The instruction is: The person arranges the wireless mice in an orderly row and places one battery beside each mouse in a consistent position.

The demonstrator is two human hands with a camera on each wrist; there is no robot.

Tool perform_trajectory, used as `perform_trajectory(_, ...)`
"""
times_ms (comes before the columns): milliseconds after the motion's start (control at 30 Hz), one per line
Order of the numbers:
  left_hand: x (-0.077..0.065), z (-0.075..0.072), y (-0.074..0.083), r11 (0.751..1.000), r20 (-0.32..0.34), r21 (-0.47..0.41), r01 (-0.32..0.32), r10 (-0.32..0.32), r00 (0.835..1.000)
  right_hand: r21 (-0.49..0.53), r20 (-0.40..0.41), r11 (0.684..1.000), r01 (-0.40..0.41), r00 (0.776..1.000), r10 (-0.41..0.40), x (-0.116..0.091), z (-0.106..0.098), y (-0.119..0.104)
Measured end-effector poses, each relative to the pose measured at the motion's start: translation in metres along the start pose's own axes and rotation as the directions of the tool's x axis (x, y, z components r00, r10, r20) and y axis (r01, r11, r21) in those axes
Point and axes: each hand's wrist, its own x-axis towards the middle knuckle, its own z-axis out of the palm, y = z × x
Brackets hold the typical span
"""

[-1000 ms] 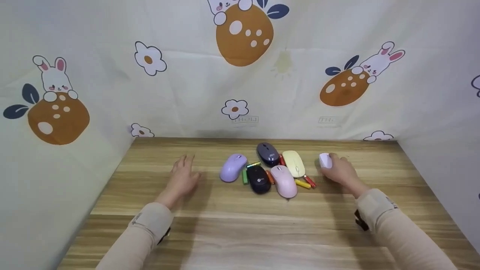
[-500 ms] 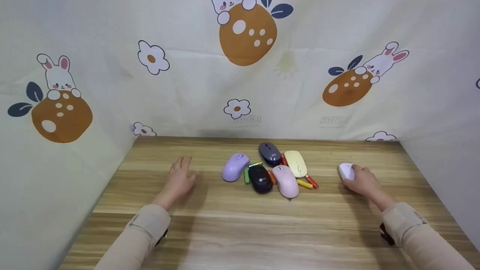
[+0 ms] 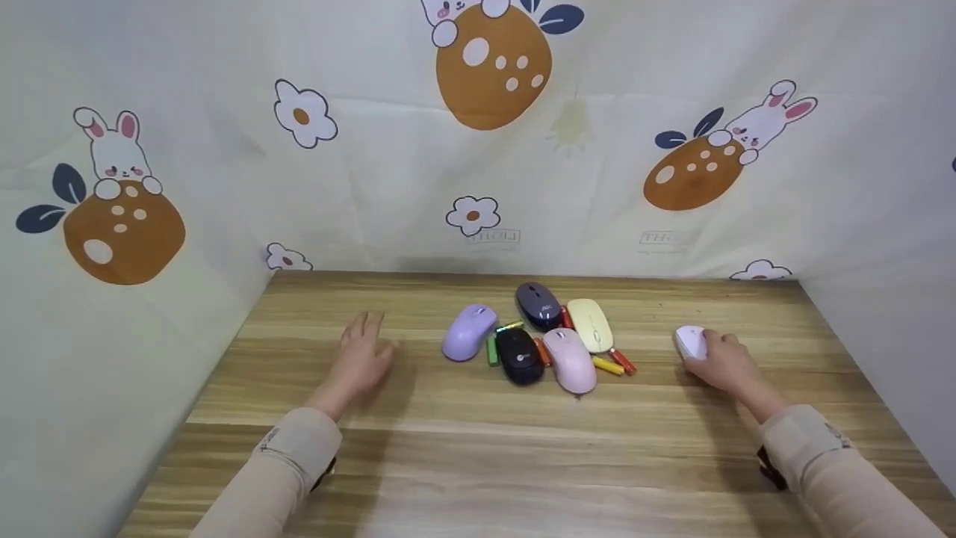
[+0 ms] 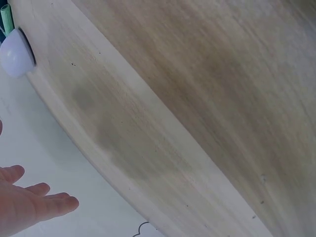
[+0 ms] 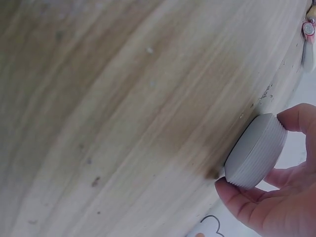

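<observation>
On the right part of the table, my right hand (image 3: 726, 364) grips a white computer mouse (image 3: 691, 342) by its sides. The right wrist view shows thumb and fingers around that mouse (image 5: 256, 150), close to the wood. My left hand (image 3: 361, 359) holds nothing; its fingers are spread loosely above the left side of the table. Nearest to it is a purple mouse (image 3: 469, 332). Beside that lie a black mouse (image 3: 520, 356), a dark grey mouse (image 3: 538, 305), a pink mouse (image 3: 570, 361) and a pale yellow mouse (image 3: 590, 326).
Small batteries lie among the mice: a green one (image 3: 492, 350), an orange one (image 3: 542, 352), a yellow one (image 3: 607, 365) and a red one (image 3: 622, 362). The wooden table (image 3: 478, 463) meets a patterned cloth (image 3: 373, 187) at its back and sides.
My right hand has moved right and slightly toward me with the white mouse, away from the group, then stayed there over the last half second. The left hand has hardly moved.
</observation>
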Motion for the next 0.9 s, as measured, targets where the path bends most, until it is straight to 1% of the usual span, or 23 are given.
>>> perform_trajectory(233, 0.000, 0.006, 0.005, 1.000, 0.026, -0.021, 0.011, -0.010, 1.000, 0.001, 0.036, 1.000, -0.028, 0.999, 0.028, 0.001, 0.001, -0.001)
perform_trajectory(433, 0.008, 0.014, 0.020, 0.998, 0.062, -0.049, 0.046, -0.043, 0.997, -0.014, 0.039, 1.000, -0.025, 0.999, 0.026, 0.000, 0.000, -0.002)
perform_trajectory(600, 0.018, 0.027, 0.033, 0.995, 0.075, -0.070, 0.066, -0.061, 0.995, -0.020, 0.009, 1.000, -0.015, 1.000, 0.015, -0.001, -0.001, -0.004)
perform_trajectory(667, 0.024, 0.036, 0.039, 0.995, 0.078, -0.080, 0.068, -0.062, 0.995, -0.015, -0.011, 1.000, -0.012, 1.000, 0.012, -0.002, -0.001, -0.007)
perform_trajectory(767, 0.033, 0.048, 0.047, 0.993, 0.088, -0.086, 0.079, -0.072, 0.994, -0.014, -0.057, 1.000, 0.012, 0.998, -0.013, -0.001, -0.002, -0.016)
perform_trajectory(900, 0.041, 0.062, 0.060, 0.994, 0.075, -0.066, 0.092, -0.087, 0.993, -0.008, -0.127, 0.998, 0.067, 0.990, -0.067, 0.001, -0.002, -0.034)
